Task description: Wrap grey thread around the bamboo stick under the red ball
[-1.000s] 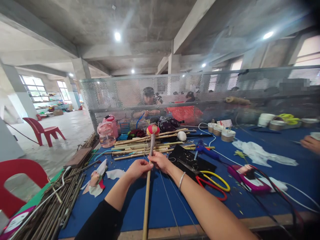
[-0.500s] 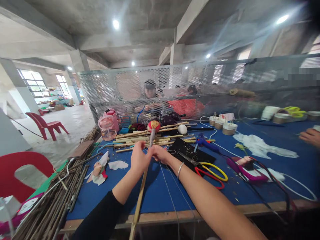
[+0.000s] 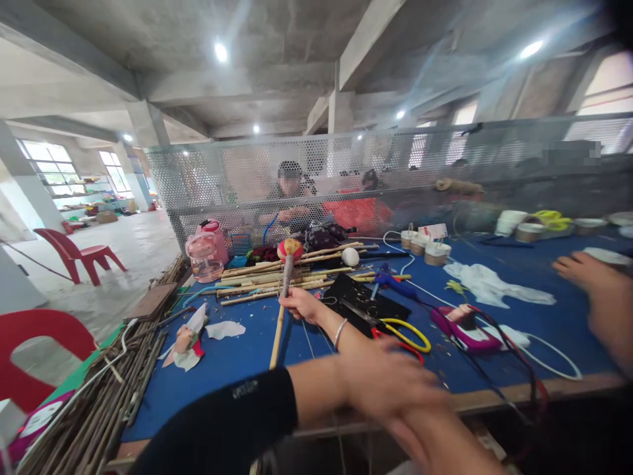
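Observation:
My right hand is closed round a bamboo stick and holds it upright over the blue table. The stick's top is wrapped in grey and carries a red and yellow ball. A bracelet sits on that wrist. My left hand, on a black-sleeved arm, reaches across my right forearm near the table's front edge. It is smeared by motion, so its fingers do not show. Yellow and red handled scissors lie just right of my right wrist.
Bamboo sticks are piled behind the ball, with a pink jug at the left. A bundle of thin sticks lies along the left edge. Another person's hand rests at the right. A mesh screen with people behind it closes the far side.
My left hand has let go of the stick and swung right and towards me, across my right forearm. The right hand still holds the stick. The other person's hand has come further in.

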The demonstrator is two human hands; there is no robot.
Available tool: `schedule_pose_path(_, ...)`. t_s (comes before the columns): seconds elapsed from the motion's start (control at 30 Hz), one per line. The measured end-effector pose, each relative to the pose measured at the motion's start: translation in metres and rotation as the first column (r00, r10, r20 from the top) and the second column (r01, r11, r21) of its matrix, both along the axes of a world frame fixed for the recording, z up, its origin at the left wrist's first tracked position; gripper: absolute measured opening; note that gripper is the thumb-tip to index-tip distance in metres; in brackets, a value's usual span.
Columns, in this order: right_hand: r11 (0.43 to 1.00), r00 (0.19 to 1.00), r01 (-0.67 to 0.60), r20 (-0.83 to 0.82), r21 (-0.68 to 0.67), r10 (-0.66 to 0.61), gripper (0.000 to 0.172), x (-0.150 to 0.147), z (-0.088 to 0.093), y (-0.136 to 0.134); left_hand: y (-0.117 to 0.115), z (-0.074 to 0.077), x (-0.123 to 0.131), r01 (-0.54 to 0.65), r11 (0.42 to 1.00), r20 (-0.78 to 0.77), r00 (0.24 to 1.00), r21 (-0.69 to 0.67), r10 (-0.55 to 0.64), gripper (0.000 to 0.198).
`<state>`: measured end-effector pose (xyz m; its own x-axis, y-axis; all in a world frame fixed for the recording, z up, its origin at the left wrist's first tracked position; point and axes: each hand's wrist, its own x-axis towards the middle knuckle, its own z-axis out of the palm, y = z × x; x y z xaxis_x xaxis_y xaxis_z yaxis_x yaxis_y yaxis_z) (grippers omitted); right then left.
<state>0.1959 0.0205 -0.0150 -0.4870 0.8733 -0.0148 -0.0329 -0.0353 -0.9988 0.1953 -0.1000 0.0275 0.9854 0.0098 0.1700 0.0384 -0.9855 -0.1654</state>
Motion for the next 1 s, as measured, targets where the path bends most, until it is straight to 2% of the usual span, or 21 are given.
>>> schedule_pose_path(0.1, 0.996, 0.995, 0.089, 0.044, 0.032, -0.090, 0.017, 0.002, 0.001, 0.001, 0.052, 0.033, -0.050, -0.127, 0.991, 0.104, 0.987, 0.034, 0.123, 0.042)
schedule_pose_path(0.13, 0.995, 0.994, 0.099, 0.048, 0.035, -0.100, 0.017, 0.003, 0.000, 0.002, 0.068, 0.043, -0.070, -0.219, 0.976, 0.185, 0.959, 0.013, 0.213, 0.038)
schedule_pose_path(0.17, 0.994, 0.994, 0.100, 0.043, 0.034, -0.102, 0.017, 0.004, -0.001, 0.003, 0.081, 0.052, -0.090, -0.347, 0.937, 0.329, 0.882, -0.028, 0.336, 0.035)
schedule_pose_path(0.2, 0.995, 0.995, 0.097, 0.029, 0.032, -0.098, 0.016, 0.004, -0.001, 0.004, 0.089, 0.058, -0.108, -0.501, 0.859, 0.496, 0.721, -0.109, 0.484, 0.034)
schedule_pose_path(0.23, 0.996, 0.996, 0.089, 0.007, 0.028, -0.089, 0.015, 0.005, -0.002, 0.005, 0.094, 0.061, -0.123, -0.614, 0.760, 0.599, 0.532, -0.213, 0.598, 0.034)
schedule_pose_path(0.27, 0.997, 0.997, 0.080, -0.019, 0.021, -0.079, 0.016, 0.005, -0.002, 0.007, 0.096, 0.059, -0.135, -0.691, 0.648, 0.624, 0.361, -0.321, 0.694, 0.033)
schedule_pose_path(0.3, 0.997, 0.996, 0.073, -0.046, 0.014, -0.072, 0.020, 0.005, -0.003, 0.008, 0.096, 0.054, -0.143, -0.735, 0.539, 0.560, 0.263, -0.411, 0.786, 0.035)
schedule_pose_path(0.33, 0.997, 0.995, 0.071, -0.068, 0.010, -0.070, 0.023, 0.006, -0.003, 0.009, 0.096, 0.045, -0.148, -0.756, 0.447, 0.443, 0.231, -0.479, 0.866, 0.041)
schedule_pose_path(0.4, 0.997, 0.994, 0.077, -0.080, 0.016, -0.075, 0.029, 0.006, -0.004, 0.011, 0.095, 0.021, -0.149, -0.758, 0.321, 0.163, 0.279, -0.568, 0.946, 0.046)
schedule_pose_path(0.43, 0.996, 0.994, 0.083, -0.075, 0.024, -0.081, 0.031, 0.007, -0.004, 0.011, 0.096, 0.007, -0.147, -0.740, 0.303, 0.084, 0.318, -0.601, 0.944, 0.044)
schedule_pose_path(0.5, 0.995, 0.994, 0.091, -0.064, 0.036, -0.089, 0.034, 0.009, -0.003, 0.012, 0.099, -0.016, -0.139, -0.660, 0.273, 0.013, 0.370, -0.700, 0.929, 0.039)
schedule_pose_path(0.57, 0.996, 0.993, 0.089, -0.075, 0.018, -0.087, 0.035, 0.011, -0.001, 0.011, 0.100, -0.030, -0.132, -0.553, 0.223, 0.012, 0.359, -0.803, 0.933, 0.037)
schedule_pose_path(0.63, 0.998, 0.991, 0.045, -0.122, -0.035, -0.049, 0.037, 0.014, 0.003, 0.009, 0.099, -0.037, -0.127, -0.378, 0.166, 0.018, 0.365, -0.911, 0.931, 0.040)
schedule_pose_path(0.73, 0.994, 0.981, -0.065, -0.186, -0.090, 0.047, 0.039, 0.018, 0.009, 0.007, 0.091, -0.041, -0.124, 0.037, -0.021, -0.002, 0.447, -0.999, 0.895, 0.044)
schedule_pose_path(0.8, 0.993, 0.982, -0.099, -0.165, -0.066, 0.087, 0.038, 0.018, 0.008, 0.006, 0.086, -0.043, -0.125, 0.166, -0.121, -0.021, 0.504, -0.979, 0.863, 0.044)
schedule_pose_path(0.83, 0.994, 0.985, -0.098, -0.144, -0.043, 0.091, 0.037, 0.017, 0.006, 0.006, 0.085, -0.044, -0.127, 0.157, -0.151, -0.046, 0.528, -0.976, 0.848, 0.046)
schedule_pose_path(0.87, 0.996, 0.989, -0.086, -0.123, -0.024, 0.082, 0.036, 0.015, 0.004, 0.005, 0.085, -0.046, -0.129, 0.113, -0.154, -0.070, 0.536, -0.982, 0.841, 0.046)
schedule_pose_path(0.9, 0.998, 0.992, -0.064, -0.109, -0.012, 0.062, 0.036, 0.012, 0.001, 0.005, 0.085, -0.047, -0.131, 0.051, -0.124, -0.079, 0.525, -0.991, 0.848, 0.047)
schedule_pose_path(1.0, 1.000, 0.995, 0.025, -0.097, 0.002, -0.025, 0.036, 0.005, -0.007, 0.005, 0.087, -0.048, -0.135, -0.140, 0.078, 0.014, 0.409, -0.987, 0.912, 0.042)
